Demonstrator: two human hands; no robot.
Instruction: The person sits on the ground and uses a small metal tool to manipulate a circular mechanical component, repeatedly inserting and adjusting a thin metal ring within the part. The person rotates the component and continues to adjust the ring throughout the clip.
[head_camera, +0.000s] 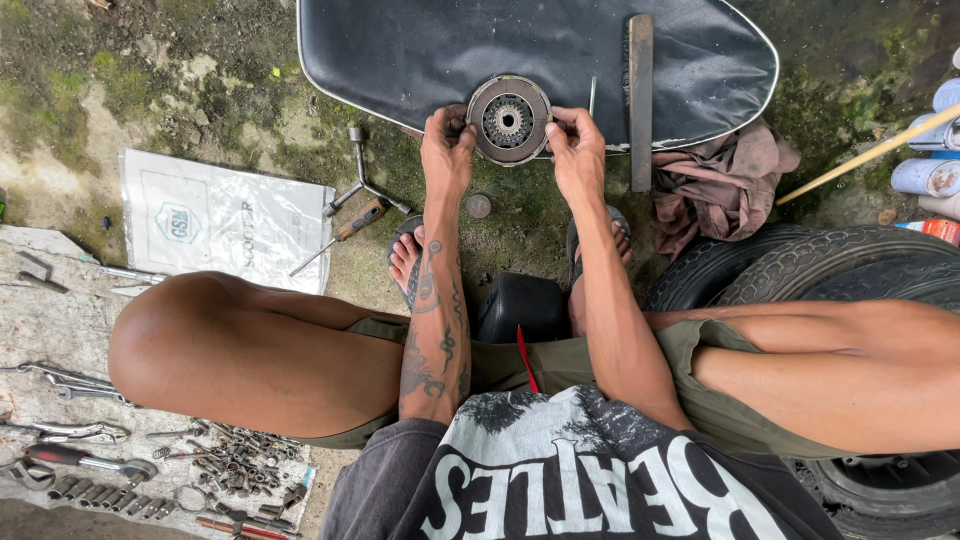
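**Both hands grip a round clutch pack on a black seat**

The person sits low, knees spread, arms stretched forward between them. The left hand (446, 150) closes on the left rim of a round clutch pack (509, 120), a stack of metal rings with a toothed hub in the middle. The right hand (575, 150) closes on the right rim, fingers curled over the edge. Both hands hold the pack from opposite sides, and it rests on the near edge of a black motorcycle seat (420, 50) that lies on the mossy ground.

A long flat file (640, 100) lies on the seat just right of the right hand, its lower end past the seat's edge. A brownish rag (720, 175) is bunched on the ground beside the file. Below the left hand, a small round disc (479, 206) lies on the ground, apart from the pack. Further left are a three-way socket wrench (362, 180) and a screwdriver (340, 232) with a wooden handle, its tip touching a white plastic bag (220, 215).

Tyres (800, 265) lie at the right, against the person's leg. At the lower left, on a pale sheet, lie wrenches, a row of sockets (105, 495) and a heap of bolts (240, 462)
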